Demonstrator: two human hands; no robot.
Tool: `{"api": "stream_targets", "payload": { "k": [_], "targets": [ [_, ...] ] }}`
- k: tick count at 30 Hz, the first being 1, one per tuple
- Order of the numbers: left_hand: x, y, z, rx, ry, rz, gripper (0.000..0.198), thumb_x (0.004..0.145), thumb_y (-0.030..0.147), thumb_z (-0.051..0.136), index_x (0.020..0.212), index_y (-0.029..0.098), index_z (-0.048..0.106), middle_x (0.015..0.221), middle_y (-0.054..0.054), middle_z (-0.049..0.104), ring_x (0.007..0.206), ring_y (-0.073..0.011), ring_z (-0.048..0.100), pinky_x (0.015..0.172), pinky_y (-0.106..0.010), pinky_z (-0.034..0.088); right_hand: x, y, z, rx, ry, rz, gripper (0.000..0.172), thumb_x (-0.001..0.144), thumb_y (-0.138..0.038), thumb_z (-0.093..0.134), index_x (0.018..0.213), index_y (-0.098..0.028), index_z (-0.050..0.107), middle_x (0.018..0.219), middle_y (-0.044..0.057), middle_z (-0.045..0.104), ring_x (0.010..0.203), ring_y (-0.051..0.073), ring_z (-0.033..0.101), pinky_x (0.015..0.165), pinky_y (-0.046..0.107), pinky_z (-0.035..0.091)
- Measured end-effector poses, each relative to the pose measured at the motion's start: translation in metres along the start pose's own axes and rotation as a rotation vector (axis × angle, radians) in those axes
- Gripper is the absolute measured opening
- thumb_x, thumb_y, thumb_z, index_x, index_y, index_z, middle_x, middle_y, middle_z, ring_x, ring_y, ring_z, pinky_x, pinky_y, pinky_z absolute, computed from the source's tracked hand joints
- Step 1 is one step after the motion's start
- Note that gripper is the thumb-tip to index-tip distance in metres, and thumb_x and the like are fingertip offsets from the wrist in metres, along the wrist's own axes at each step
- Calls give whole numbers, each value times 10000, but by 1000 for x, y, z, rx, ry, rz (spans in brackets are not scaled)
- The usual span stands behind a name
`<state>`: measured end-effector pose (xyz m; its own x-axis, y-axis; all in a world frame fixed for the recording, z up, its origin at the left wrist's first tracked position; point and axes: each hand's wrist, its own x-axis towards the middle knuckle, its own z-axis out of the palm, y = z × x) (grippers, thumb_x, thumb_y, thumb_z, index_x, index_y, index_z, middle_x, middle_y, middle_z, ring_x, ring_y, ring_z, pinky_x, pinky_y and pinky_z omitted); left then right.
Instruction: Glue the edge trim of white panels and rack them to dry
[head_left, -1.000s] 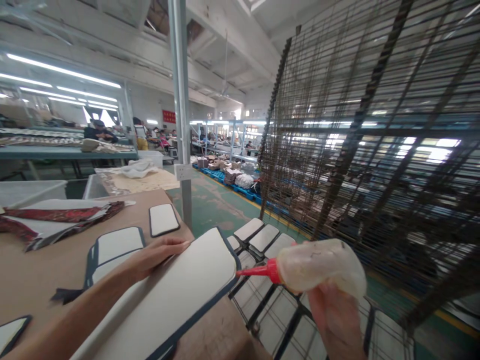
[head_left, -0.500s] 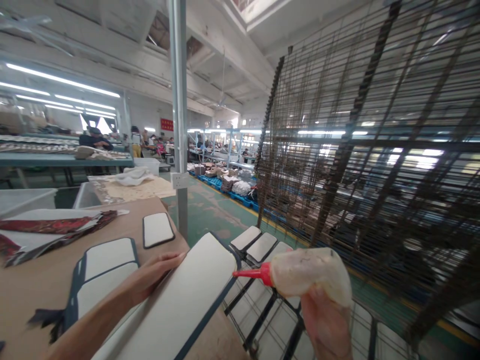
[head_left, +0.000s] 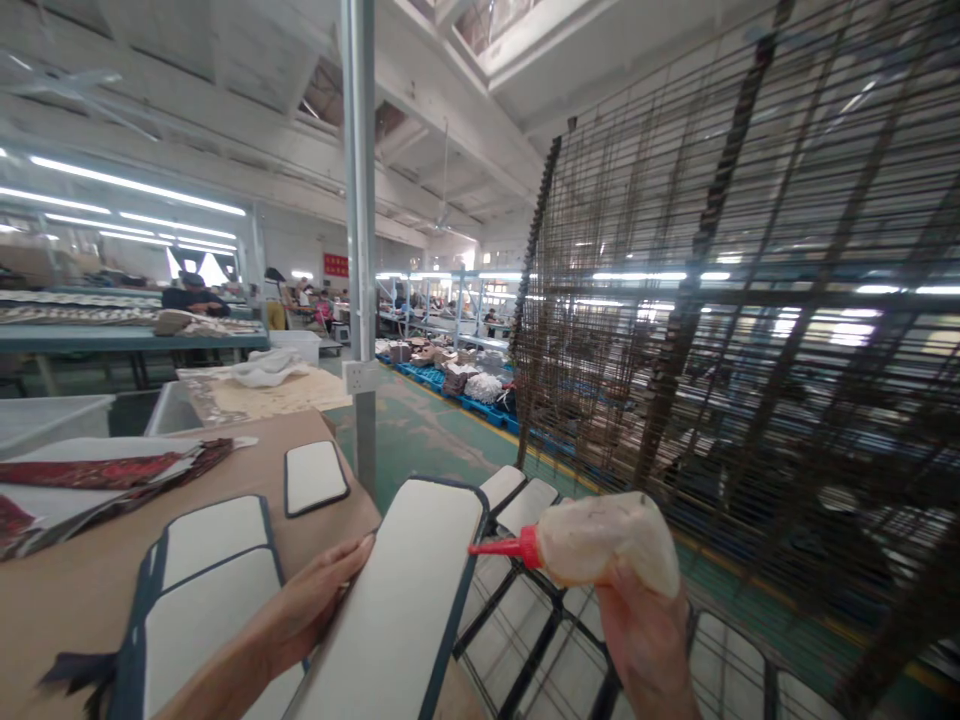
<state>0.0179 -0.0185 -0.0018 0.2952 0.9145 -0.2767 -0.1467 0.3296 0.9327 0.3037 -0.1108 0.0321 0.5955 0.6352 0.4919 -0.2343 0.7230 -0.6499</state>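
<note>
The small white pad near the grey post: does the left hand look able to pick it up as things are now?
Probably not: the left hand is holding the long pad at its edge. If it let go, the way looks free; nothing shows lying on the small white pad.

Red nozzle (head_left: 504, 547) at panel edge (head_left: 457, 610)

Near centre: panel (head_left: 397, 600) between left hand (head_left: 322, 590) and bottle (head_left: 607, 540) in right hand (head_left: 645, 630). Left: table (head_left: 71, 590), overlapping panels (head_left: 195, 610) on it; post (head_left: 360, 200) at its far right edge. Right, beyond bottle: wire rack (head_left: 673, 340).
</note>
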Motion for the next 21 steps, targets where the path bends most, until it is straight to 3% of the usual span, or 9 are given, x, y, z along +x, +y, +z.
{"api": "stream_targets", "payload": {
  "k": [5, 10, 14, 19, 21],
  "targets": [
    [-4, -5, -1, 10, -16, 8, 456, 446, 647, 782, 690, 275, 683, 688, 4, 738, 702, -203, 690, 622, -279, 502, 5, 4, 1, 11, -59, 44, 493, 685, -301, 797, 1151, -232, 652, 958, 74, 742, 855, 273, 699, 816, 430, 574],
    [-11, -8, 1, -25, 1, -23, 492, 350, 637, 819, 660, 272, 701, 742, -12, 760, 778, -244, 698, 688, -310, 521, 9, 7, 1, 43, -76, 84, 386, 677, -264, 807, 1049, -236, 704, 857, 37, 751, 797, 222, 702, 748, 327, 590],
    [-14, -11, 1, -59, -11, -35, 473, 353, 609, 834, 684, 291, 717, 752, 1, 765, 784, -242, 706, 684, -312, 518, 7, 12, -1, 72, -76, 111, 323, 666, -261, 816, 977, -243, 728, 836, 20, 754, 784, 205, 707, 756, 301, 588],
    [-11, -16, -5, -125, -4, -42, 509, 365, 578, 854, 775, 296, 750, 780, -5, 775, 781, -237, 712, 679, -303, 529, 1, 16, 0, 71, -54, 173, 381, 652, -282, 824, 1017, -247, 719, 923, 34, 757, 801, 213, 710, 725, 299, 592],
    [-9, -16, -6, -140, -6, -39, 444, 452, 547, 847, 789, 273, 752, 798, -25, 778, 727, -222, 713, 659, -296, 540, -1, 16, 1, 59, -39, 189, 423, 637, -297, 832, 1039, -246, 712, 954, 50, 754, 792, 229, 710, 709, 324, 594]
  ]
}}
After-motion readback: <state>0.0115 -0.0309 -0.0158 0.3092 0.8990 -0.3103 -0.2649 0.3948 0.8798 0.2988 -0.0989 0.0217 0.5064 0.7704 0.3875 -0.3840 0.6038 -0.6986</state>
